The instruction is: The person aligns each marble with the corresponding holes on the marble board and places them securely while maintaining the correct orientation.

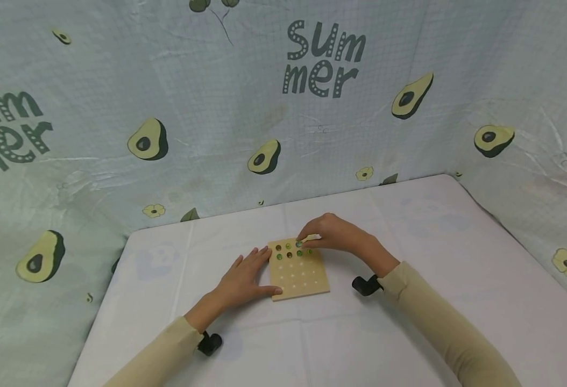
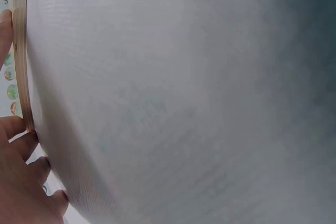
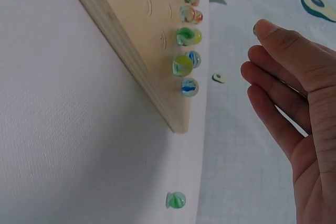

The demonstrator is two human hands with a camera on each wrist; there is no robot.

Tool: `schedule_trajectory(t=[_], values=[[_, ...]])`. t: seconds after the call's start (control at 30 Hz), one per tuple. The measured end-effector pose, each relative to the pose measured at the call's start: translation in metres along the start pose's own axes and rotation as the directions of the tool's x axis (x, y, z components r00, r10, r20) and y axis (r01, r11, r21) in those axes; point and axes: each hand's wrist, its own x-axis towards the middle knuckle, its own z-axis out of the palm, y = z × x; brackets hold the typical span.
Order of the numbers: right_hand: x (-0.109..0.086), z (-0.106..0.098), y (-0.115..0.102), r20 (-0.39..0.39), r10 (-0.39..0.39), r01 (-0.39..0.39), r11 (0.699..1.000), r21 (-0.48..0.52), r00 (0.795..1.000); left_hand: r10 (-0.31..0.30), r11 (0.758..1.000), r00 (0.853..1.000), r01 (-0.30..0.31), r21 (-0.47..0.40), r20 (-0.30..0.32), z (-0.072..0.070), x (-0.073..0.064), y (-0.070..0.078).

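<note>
A square wooden board [image 1: 307, 290] lies on the table, with several glass marbles [image 1: 280, 257] sitting in its two far rows. My left hand [image 1: 247, 277] is spread along the board's left side, thumb on the near left edge and fingertips at the far left corner. In the left wrist view its fingers [image 2: 23, 145] touch the board's side. My right hand [image 1: 334, 232] is over the far right corner. Between its thumb and forefinger it pinches a marble [image 3: 255, 30], mostly hidden by the thumb. The nearer rows of the board show bare round hollows.
A loose green-swirled marble [image 3: 176, 200] lies on the table past the board's corner. The white-covered table [image 1: 385, 344] meets a hanging cloth [image 1: 206, 134] printed with avocados at the back. Black wrist cameras [image 1: 210, 344] are strapped below both hands.
</note>
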Motion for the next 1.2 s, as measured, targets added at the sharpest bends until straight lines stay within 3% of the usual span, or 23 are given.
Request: schedule_trajectory(t=[0.27, 0.8, 0.97, 1.2], values=[[0.006, 0.003, -0.008, 0.004, -0.054, 0.054, 0.998, 0.021, 0.999, 0.003, 1.0, 1.0, -0.003, -0.005, 0.0, 0.001, 0.001, 0.0], [0.025, 0.025, -0.018, 0.095, -0.077, 0.069, 0.994, 0.087, 0.992, 0.032, 0.999, 0.999, -0.032, 0.0, -0.018, 0.002, -0.001, -0.002], [0.031, 0.028, -0.02, 0.151, -0.073, 0.063, 0.995, 0.072, 0.986, 0.034, 0.999, 0.999, -0.034, -0.02, -0.016, 0.001, 0.0, -0.003], [0.035, 0.031, -0.022, 0.189, -0.119, 0.116, 0.993, 0.027, 0.975, 0.032, 0.999, 0.999, -0.032, -0.033, -0.008, 0.001, 0.0, -0.003]])
